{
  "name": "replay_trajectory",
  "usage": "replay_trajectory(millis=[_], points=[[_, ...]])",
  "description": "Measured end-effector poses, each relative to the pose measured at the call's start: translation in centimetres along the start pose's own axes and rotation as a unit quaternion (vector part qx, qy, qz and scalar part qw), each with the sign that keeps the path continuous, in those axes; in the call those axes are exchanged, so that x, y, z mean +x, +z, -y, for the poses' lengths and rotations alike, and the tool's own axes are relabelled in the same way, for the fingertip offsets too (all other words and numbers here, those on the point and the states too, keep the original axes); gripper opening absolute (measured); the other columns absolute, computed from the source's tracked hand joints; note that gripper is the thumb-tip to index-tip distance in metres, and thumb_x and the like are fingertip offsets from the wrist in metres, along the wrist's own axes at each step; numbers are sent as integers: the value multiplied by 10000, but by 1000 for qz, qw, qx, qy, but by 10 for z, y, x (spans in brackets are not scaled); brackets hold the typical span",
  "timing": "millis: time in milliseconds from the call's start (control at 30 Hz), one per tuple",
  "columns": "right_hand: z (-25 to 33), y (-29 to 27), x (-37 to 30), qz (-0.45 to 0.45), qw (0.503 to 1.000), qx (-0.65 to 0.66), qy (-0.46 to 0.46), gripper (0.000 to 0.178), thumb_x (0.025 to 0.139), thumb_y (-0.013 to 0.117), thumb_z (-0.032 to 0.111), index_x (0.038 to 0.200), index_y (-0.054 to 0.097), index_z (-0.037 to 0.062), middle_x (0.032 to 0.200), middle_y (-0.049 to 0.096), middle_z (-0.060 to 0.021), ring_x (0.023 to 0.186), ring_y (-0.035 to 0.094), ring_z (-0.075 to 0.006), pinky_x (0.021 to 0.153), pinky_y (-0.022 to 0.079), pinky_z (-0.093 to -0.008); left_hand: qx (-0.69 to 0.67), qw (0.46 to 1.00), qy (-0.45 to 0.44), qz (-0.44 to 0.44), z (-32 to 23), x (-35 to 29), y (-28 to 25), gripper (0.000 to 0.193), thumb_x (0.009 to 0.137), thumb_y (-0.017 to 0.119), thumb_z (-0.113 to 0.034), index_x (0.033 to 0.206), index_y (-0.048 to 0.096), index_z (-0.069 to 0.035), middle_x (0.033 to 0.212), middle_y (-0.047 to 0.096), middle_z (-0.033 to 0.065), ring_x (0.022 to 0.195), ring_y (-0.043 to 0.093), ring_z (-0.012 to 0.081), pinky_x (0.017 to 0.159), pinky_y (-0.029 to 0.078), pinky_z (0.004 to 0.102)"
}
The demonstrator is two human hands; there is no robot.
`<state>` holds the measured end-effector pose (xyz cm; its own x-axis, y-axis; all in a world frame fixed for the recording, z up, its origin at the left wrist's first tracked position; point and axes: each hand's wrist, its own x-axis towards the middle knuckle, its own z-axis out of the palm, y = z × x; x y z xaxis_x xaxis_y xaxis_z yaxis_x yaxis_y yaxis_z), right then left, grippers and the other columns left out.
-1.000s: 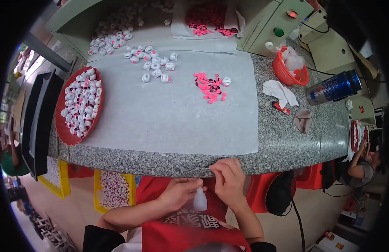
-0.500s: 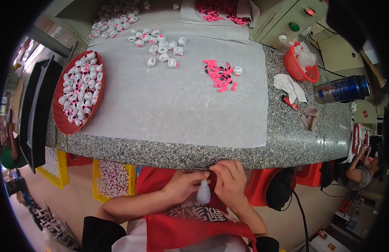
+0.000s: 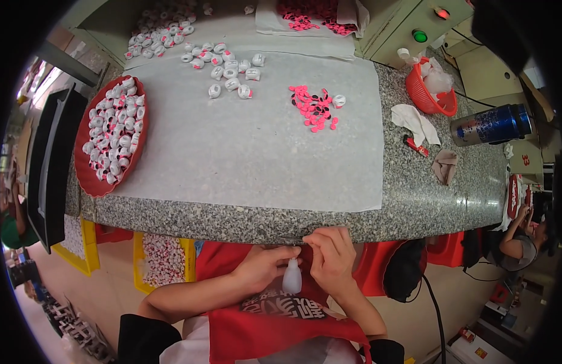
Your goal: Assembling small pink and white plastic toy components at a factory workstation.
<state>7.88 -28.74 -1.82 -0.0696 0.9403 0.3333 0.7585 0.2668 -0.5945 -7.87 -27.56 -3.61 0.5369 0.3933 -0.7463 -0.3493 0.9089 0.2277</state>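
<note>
The small white bottle (image 3: 292,278) sits right between the two hands, below the near edge of the counter and over the person's red apron (image 3: 275,321). It stands upright, long axis running near to far, with its narrow tip pointing up toward the counter edge. The left hand (image 3: 265,267) wraps around its left side, fingers curled against the body. The right hand (image 3: 329,258) is closed at the top, fingertips pinched at the tip; whether they hold a cap there is too small to tell. Both hands touch it, the left carrying the body, the right working the tip. The bottle is pale, translucent, rounded at the bottom and tapering upward. Farther out, the speckled stone counter (image 3: 414,212) carries a white sheet (image 3: 250,158). On the sheet's far side lie a scatter of pink pieces (image 3: 314,109) and a cluster of white caps (image 3: 232,76); a red tray (image 3: 111,142) full of white caps sits at the left.
</note>
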Motion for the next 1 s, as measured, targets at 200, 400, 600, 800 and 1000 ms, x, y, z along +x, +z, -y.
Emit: replay_trajectory(millis=[200,400,600,800,1000], points=[[3,9,5,-16,999,-31,-8,195,634,570,-76,789,569,43,767,530,-80,697,514,-256,590,425,-335,-2,1000,15,-5,-4,5,-2,207,772,611,-58,974,575,-31,901,601,52,835,569,171,745,467,339],[3,-3,8,-14,1000,5,-13,248,591,578,-41,810,571,75,789,536,-68,713,518,-249,597,430,-333,17,1000,9,1,-4,14,1,213,790,580,-67,999,557,-32,924,597,55,864,570,184,765,467,352],[-3,-3,10,-31,999,-9,13,231,619,551,67,849,556,89,845,529,-30,799,501,-217,648,418,-307,29,998,-39,45,-8,9,-8,279,785,565,-72,1054,494,-57,1009,548,83,938,533,215,816,433,353],[-28,39,-19,-60,998,-30,12,216,582,565,230,755,545,101,817,526,-105,815,505,-312,687,419,-417,72,986,-135,71,20,77,-129,553,759,656,-304,1190,447,-25,1108,552,63,1054,496,294,964,348,405],[-6,30,-17,-17,1000,19,-4,202,617,528,204,771,568,81,842,547,-127,840,515,-314,710,422,-445,246,955,-59,154,-17,36,-92,429,792,606,-263,1131,491,-26,1096,559,76,1017,510,243,922,373,362]])
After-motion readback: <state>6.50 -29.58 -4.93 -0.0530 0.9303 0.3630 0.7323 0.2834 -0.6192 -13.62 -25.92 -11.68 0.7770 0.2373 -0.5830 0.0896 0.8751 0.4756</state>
